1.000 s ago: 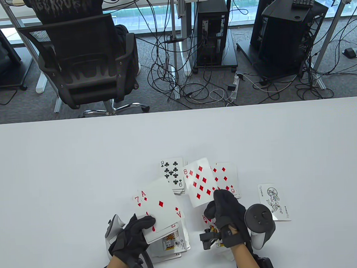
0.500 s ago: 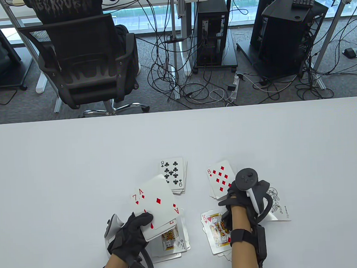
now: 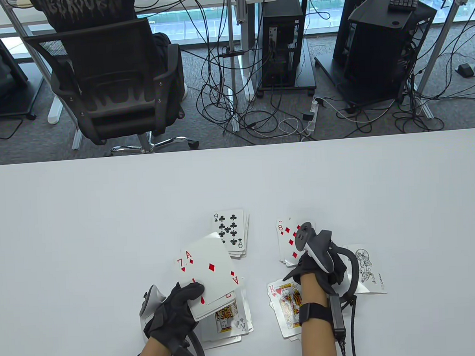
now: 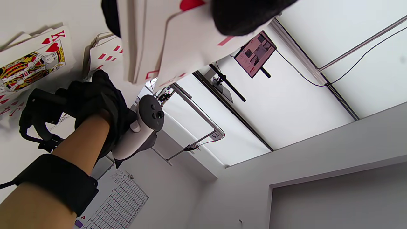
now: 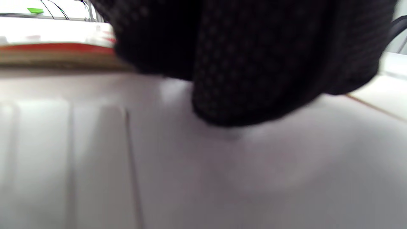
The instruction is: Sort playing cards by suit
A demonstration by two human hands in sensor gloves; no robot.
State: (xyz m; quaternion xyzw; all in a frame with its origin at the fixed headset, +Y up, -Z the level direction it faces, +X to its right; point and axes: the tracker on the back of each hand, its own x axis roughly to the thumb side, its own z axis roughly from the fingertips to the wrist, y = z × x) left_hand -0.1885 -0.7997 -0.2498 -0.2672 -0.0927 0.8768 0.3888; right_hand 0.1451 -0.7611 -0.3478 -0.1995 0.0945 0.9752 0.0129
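Note:
My left hand (image 3: 191,294) grips a small fan of cards (image 3: 210,271) above the table, ace of diamonds on top and seven of hearts beneath; its thumb (image 4: 248,16) lies across them. My right hand (image 3: 310,266) sits at the near edge of the diamonds pile (image 3: 286,238), which shows the eight of diamonds. Its fingers (image 4: 95,92) are loosely curled with no card between them, and the tracker hides them in the table view. The clubs pile (image 3: 231,233) shows a nine. The hearts pile (image 3: 288,305) shows a king. The spades pile (image 3: 228,322) lies under my left hand.
A joker (image 3: 369,272) lies face up just right of my right hand. The white table (image 3: 105,215) stretches to the left, right and far side of the piles. Beyond its far edge stand an office chair (image 3: 111,81), cables and computer towers.
My right hand carried the eight of diamonds from near my left hand over to the diamonds pile, laid it there and let it go. My left hand barely moved.

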